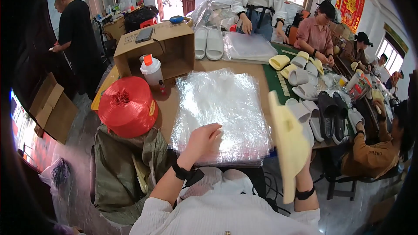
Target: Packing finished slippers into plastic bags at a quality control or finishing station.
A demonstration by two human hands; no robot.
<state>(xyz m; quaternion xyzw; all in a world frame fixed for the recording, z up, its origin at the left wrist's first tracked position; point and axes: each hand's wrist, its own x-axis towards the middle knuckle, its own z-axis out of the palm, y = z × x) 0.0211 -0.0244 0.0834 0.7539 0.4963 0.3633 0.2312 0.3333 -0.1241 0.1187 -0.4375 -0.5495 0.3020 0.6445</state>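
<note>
Work table: brown top (168, 99), green surface (269, 73) at right. Brown top, centre: 1 stack of clear plastic bags (220, 104). Left: 1 red twine roll (126, 115), 1 white bottle (151, 73) with orange cap, 1 small dark bottle (162, 88), 1 open cardboard box (152, 54). Far side: 1 pair of white slippers (214, 45), 1 further bag stack (250, 47). Green surface: yellow slippers (278, 62), grey slippers (303, 77), black slippers (326, 111).

Gold characters (347, 2) on a red wall hanging (357, 11); seemingly dark lettering (375, 152) on a brown sleeve (366, 161)

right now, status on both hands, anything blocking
Left hand over shiny clear plastic stack. Right hand, mostly hidden, holding pale yellow footwear. Nothing evidently blocking; round red twine roll aside.
</note>
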